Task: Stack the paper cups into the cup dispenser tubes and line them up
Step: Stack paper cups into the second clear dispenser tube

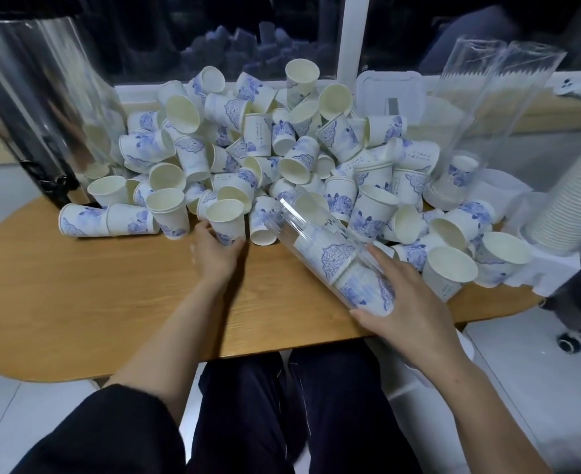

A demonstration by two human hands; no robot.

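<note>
from the head view, a wooden worktop [77,285] carries a big pile of cups [265,148], white with blue print, tumbled every way from the far left to the far right.

the left hand [215,249] reaches to the near edge of that pile. its fingers [236,243] curl round the lower part of one paper cup [225,218], which stands mouth up and touches its neighbours on both sides.

the right hand [409,302] holds a clear dispenser tube [320,241] tilted just above the worktop, near end low and to the right, open mouth raised towards the pile. the thumb sits under the near end and the other fingers lie spread over the top, gripping the tube between them. a few stacked cups [347,268] sit inside its lower half.

at the far left stands a shiny metal urn [32,97]. at the far right two more clear tubes [480,107] stand leaning a little, with cups in the bottom. just right of them a tall ribbed stack of white cups [569,200] leans in from the edge. a white plastic lid [388,94] rests against the window sill behind the pile.
</note>
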